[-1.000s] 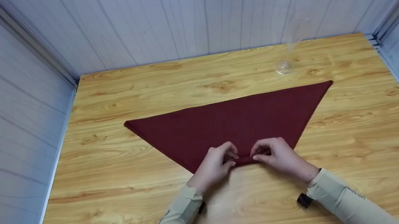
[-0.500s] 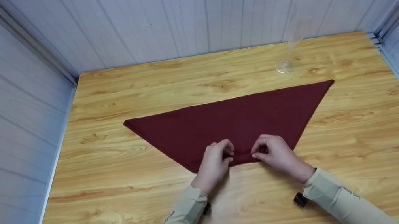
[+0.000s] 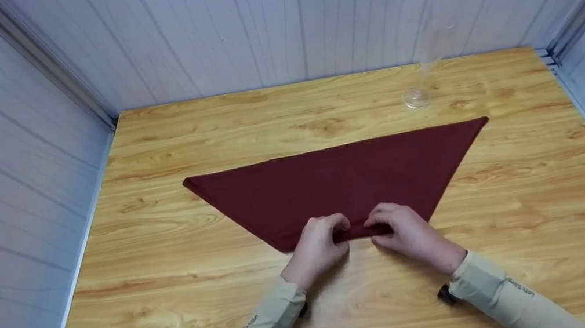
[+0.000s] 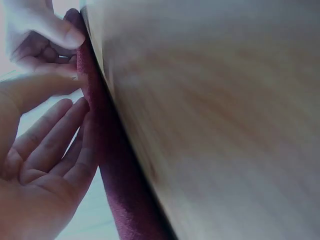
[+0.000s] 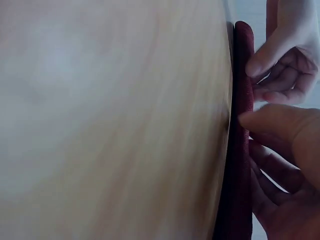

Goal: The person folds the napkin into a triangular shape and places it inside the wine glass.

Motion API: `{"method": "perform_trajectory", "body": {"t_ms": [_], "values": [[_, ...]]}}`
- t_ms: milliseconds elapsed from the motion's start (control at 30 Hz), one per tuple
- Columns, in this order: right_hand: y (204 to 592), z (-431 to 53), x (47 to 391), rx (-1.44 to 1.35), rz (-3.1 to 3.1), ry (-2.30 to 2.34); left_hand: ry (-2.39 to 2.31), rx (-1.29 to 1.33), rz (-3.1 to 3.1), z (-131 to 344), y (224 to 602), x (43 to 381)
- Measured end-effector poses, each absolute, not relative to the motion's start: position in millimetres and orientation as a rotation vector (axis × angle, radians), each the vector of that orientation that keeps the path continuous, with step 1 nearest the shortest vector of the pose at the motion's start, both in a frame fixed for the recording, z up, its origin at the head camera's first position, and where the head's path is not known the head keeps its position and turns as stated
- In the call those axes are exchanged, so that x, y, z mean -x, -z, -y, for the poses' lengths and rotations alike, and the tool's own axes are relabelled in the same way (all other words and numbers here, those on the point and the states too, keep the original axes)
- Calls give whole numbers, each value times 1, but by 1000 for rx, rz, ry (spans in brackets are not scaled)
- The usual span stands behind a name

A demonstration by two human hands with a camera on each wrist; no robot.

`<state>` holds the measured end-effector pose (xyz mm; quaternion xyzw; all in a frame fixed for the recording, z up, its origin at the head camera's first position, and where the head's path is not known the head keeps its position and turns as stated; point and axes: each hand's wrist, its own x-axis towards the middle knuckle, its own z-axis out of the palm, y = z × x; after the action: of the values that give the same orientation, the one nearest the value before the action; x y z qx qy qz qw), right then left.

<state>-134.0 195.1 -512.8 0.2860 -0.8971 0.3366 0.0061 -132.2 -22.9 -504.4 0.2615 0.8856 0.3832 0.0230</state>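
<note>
A dark red cloth napkin (image 3: 330, 181) lies flat with its long edge at the far side and slanted sides. Along its short near edge runs a narrow roll or fold, seen edge-on as a red strip (image 4: 120, 185) in the left wrist view. My left hand (image 3: 317, 245) holds this edge left of centre, thumb on the near side and fingers curled over the top. Just to the right, my right hand (image 3: 407, 231) grips the same edge in a mirrored way, thumb against the strip (image 5: 242, 175) in the right wrist view. A short stretch of roll shows between the hands.
A clear stemmed glass (image 3: 416, 98) stands behind the napkin, right of centre. The wood-grain table (image 3: 177, 323) is enclosed by pale panels (image 3: 270, 21) at the back and both sides. Dark wrist devices (image 3: 447, 295) show under the sleeves.
Both thumbs have moved from a close pinch with the fingers to the napkin's near edge, widening the gap between thumb and fingers. The napkin's outline has barely changed.
</note>
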Motion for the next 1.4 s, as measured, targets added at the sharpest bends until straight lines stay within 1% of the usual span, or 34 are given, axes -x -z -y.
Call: {"method": "perform_trajectory", "body": {"t_ms": [200,400,600,733,933,1200,1400], "values": [[510,-195,137,-923,2820,-948,-1098,-832,-2769,24,503,134],[509,-199,138,-941,2806,-1026,-1100,-885,-2776,26,504,133],[510,-206,141,-911,2853,-1244,-1242,-786,-2669,30,504,133],[509,-208,142,-860,2868,-1302,-1318,-734,-2587,31,503,137],[510,-202,141,-783,2848,-1270,-1378,-649,-2504,33,504,143],[512,-196,144,-678,2866,-1174,-1421,-568,-2598,30,506,144],[511,-191,146,-747,2842,-1113,-1378,-580,-2724,28,505,143]]}}
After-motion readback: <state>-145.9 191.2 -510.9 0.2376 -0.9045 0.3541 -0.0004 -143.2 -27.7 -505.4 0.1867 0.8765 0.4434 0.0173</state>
